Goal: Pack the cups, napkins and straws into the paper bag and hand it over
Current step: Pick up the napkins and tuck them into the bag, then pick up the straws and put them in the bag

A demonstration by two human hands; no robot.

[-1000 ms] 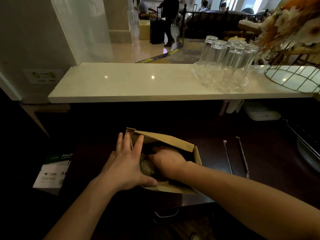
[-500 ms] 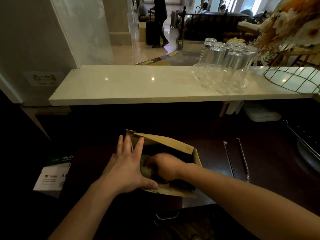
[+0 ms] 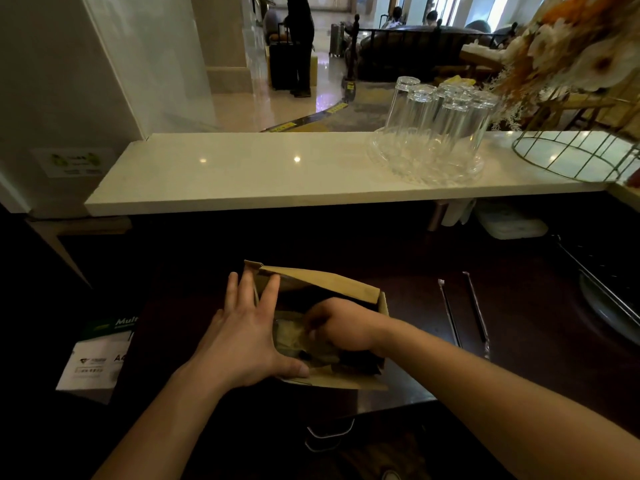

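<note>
A brown paper bag (image 3: 332,287) stands open on the dark counter in front of me. My left hand (image 3: 247,332) lies flat against the bag's left wall, fingers spread, thumb hooked over the near rim. My right hand (image 3: 341,327) is down inside the bag, fingers curled; what they hold is hidden. Something pale and crumpled, perhaps a napkin or a cup lid (image 3: 289,336), shows inside the bag between my hands. Two wrapped straws (image 3: 464,311) lie side by side on the counter to the right of the bag.
A white stone ledge (image 3: 242,171) runs across behind the counter, carrying several upturned glasses (image 3: 436,133) on a clear tray and a wire basket (image 3: 571,155) with flowers. A pack of A4 paper (image 3: 100,355) sits low on the left. A metal rack (image 3: 602,296) is at the right edge.
My right hand has sunk a little deeper and shifted inside the bag. My left hand stays pressed on the bag's left wall. The camera has tilted down slightly.
</note>
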